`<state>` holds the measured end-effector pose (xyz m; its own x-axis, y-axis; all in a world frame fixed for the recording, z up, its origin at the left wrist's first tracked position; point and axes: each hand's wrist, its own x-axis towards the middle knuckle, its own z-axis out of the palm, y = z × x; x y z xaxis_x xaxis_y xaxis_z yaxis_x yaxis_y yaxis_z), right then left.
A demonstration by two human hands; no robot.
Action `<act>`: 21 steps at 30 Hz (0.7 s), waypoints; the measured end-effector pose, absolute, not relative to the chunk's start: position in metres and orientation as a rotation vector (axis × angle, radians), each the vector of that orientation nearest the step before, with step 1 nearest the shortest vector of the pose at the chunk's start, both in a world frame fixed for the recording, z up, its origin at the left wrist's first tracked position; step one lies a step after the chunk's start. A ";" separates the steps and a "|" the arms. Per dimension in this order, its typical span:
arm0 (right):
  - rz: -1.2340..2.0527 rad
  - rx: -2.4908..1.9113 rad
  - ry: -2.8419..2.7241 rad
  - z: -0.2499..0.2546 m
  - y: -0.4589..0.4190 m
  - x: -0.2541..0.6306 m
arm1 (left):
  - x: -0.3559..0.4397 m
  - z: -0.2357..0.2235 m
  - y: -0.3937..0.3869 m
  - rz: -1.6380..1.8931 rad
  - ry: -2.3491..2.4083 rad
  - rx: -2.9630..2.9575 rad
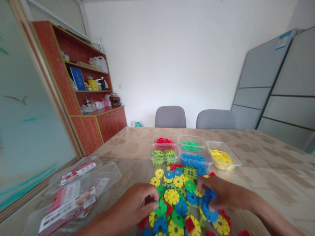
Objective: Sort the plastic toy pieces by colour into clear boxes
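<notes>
A loose heap of plastic interlocking discs and square pieces lies before me in yellow, blue, green and red. My left hand (pixel 144 200) is at the heap's left edge, its fingers curled in with the thumb near a green disc (pixel 161 208). Whether that disc is pinched I cannot make out. On the right side, my right hand (pixel 219 191) has its thumb and fingers around several blue discs (pixel 209 209). Between the hands lie a yellow disc (pixel 171 196), a blue disc (pixel 181 207) and a red piece (pixel 189 225).
Beyond the heap stand clear tubs of sorted pieces: a red tub (pixel 157 137), a light green tub (pixel 150 153), a green tub (pixel 202 139), a blue tub (pixel 209 159) and a yellow tub (pixel 237 161). Stacked clear lids (pixel 114 173) lie left. Two grey chairs (pixel 170 117) stand behind the table.
</notes>
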<state>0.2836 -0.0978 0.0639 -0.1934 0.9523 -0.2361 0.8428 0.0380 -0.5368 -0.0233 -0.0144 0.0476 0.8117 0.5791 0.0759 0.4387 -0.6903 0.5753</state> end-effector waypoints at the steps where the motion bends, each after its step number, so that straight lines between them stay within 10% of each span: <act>1: 0.885 -1.848 -2.130 0.065 -0.097 0.283 | -0.022 0.046 -0.014 0.363 0.746 2.427; 21: 1.001 -1.355 -1.966 0.060 -0.091 0.258 | 0.023 0.011 -0.011 0.587 0.722 1.809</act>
